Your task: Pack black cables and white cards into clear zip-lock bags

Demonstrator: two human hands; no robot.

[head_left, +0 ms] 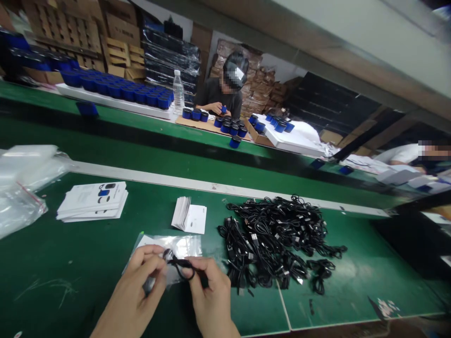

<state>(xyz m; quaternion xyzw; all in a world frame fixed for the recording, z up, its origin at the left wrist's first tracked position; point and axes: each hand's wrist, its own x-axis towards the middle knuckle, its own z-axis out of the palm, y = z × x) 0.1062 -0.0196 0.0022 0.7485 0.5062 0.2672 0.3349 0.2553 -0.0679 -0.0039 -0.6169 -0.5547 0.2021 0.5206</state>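
Between my two hands, low in the head view, is a small black cable [183, 264] with a loop hanging down. The fingers of my left hand [141, 281] pinch its left end, near a shiny piece. At the other end, my right hand [211, 288] holds the cable between thumb and fingers. Under them lies a clear plastic bag [186, 242] with something white beneath my left fingers. A large pile of black cables [275, 230] lies to the right of my hands. Small folded white leaflets [195, 218] stand just beyond the bag.
A stack of printed cards [93, 202] and clear plastic bags [21, 202] lie on the left. Across a green conveyor [158, 162], a person [225, 94] handles a blue item among rows of blue containers [116, 87]. A bottle [178, 94] stands there; another person's arm shows far right.
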